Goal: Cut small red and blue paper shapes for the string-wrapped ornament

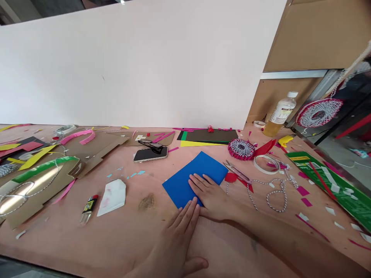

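Note:
A sheet of blue paper (197,175) lies flat on the wooden table (130,227), turned at an angle. My right hand (211,195) lies flat on its near right part, fingers stretched out and pointing left. My left hand (176,243) rests flat on the table just below the sheet, fingers straight, tips touching the paper's near edge. Neither hand holds anything.
Small scissors (237,172), a tape roll (266,163), twisted string (275,193) and a pink-and-white paper rosette (241,149) lie right of the sheet. A phone (150,154) with glasses (152,144) lies behind, a glue tube (88,206) left, a bottle (281,114) back right.

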`<state>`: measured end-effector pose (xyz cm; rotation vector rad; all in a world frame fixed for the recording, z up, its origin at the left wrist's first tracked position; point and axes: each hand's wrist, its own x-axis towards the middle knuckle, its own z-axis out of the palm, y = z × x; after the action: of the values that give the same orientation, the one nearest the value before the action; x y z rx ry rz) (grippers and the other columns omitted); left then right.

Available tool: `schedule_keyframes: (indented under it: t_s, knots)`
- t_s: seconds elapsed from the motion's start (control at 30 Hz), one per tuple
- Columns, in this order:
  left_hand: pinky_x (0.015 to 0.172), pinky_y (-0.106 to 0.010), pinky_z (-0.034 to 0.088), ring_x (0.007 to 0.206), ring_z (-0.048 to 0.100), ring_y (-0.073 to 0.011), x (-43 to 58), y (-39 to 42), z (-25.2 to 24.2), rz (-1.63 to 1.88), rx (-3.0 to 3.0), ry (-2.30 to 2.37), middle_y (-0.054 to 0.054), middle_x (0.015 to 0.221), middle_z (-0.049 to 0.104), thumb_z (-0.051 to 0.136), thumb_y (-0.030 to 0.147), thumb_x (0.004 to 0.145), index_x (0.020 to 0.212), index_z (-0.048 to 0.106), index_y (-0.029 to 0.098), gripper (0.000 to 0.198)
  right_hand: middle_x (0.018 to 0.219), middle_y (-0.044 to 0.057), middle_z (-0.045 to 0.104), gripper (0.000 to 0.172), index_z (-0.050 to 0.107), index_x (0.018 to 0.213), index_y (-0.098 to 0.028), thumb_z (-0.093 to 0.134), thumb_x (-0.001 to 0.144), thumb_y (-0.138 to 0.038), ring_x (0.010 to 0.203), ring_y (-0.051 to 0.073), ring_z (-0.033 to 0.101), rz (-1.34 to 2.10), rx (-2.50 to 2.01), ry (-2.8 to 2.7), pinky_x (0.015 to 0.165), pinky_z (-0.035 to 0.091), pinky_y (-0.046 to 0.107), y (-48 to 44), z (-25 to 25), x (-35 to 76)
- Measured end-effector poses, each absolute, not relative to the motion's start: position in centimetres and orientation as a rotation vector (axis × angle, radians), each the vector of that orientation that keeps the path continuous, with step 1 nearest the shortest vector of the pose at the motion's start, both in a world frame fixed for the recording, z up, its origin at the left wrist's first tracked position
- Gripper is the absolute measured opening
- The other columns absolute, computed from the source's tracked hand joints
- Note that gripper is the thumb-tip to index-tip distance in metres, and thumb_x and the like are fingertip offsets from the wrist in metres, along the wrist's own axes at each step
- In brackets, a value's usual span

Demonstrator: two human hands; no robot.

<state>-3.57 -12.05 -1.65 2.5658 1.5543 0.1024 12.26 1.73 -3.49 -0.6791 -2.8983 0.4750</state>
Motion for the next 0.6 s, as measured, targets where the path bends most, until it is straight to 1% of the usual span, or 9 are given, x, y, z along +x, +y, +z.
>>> schedule_keyframes:
  t_s: [0.07,0.17,0.27,0.33,0.47,0.6]
  knots:
    - [0.104,-0.043,0.032,0.132,0.03,-0.0301,-3.7,-11.8,-1.8,0.127,2.571,1.554,-0.013,0.148,0.021,0.043,0.069,0.076,0.144,-0.009,0.018,0.099,0.15,0.012,0.014,0.068,0.016,0.144,-0.007,0.032,0.091,-0.046,0.138,0.023,0.008,0.488,-0.656,-2.917,0.112,0.01,0.043,2.1,-3.3,12.5]
    - [0.104,-0.043,0.033,0.132,0.029,-0.0293,-3.7,-11.5,-1.6,0.106,2.571,1.545,-0.011,0.148,0.02,0.043,0.066,0.079,0.144,-0.006,0.02,0.094,0.15,0.011,0.016,0.067,0.015,0.144,-0.007,0.029,0.092,-0.046,0.138,0.02,0.011,0.499,-0.639,-2.931,0.113,0.014,0.038,2.3,-3.0,12.9]
    - [0.104,-0.043,0.034,0.133,0.028,-0.0285,-3.9,-11.6,-1.5,0.065,2.564,1.548,-0.01,0.149,0.019,0.043,0.065,0.079,0.145,-0.002,0.021,0.091,0.15,0.008,0.016,0.065,0.017,0.145,-0.011,0.023,0.093,-0.05,0.138,0.018,0.011,0.487,-0.665,-2.919,0.113,0.013,0.035,2.6,-2.9,13.4]
    - [0.104,-0.043,0.034,0.133,0.028,-0.0287,-3.9,-11.6,-1.5,0.054,2.552,1.553,-0.009,0.148,0.019,0.045,0.065,0.078,0.145,0.0,0.022,0.091,0.15,0.006,0.016,0.062,0.018,0.145,-0.013,0.018,0.095,-0.048,0.138,0.017,0.01,0.467,-0.724,-2.9,0.113,0.012,0.035,3.4,-3.2,14.1]
    - [0.103,-0.045,0.035,0.132,0.03,-0.0305,-4.0,-11.4,-1.4,0.045,2.537,1.53,-0.009,0.148,0.018,0.044,0.067,0.077,0.145,0.001,0.023,0.092,0.15,0.008,0.017,0.06,0.019,0.145,-0.012,0.013,0.095,-0.046,0.138,0.021,0.011,0.404,-0.957,-2.834,0.112,0.013,0.041,6.4,-4.2,16.5]
    - [0.103,-0.044,0.036,0.132,0.03,-0.0305,-4.1,-11.4,-1.4,0.055,2.552,1.528,-0.008,0.148,0.019,0.045,0.068,0.076,0.145,0.002,0.025,0.092,0.15,0.005,0.018,0.059,0.019,0.145,-0.017,0.014,0.095,-0.047,0.138,0.022,0.012,0.361,-1.079,-2.811,0.111,0.014,0.045,8.5,-4.9,17.9]
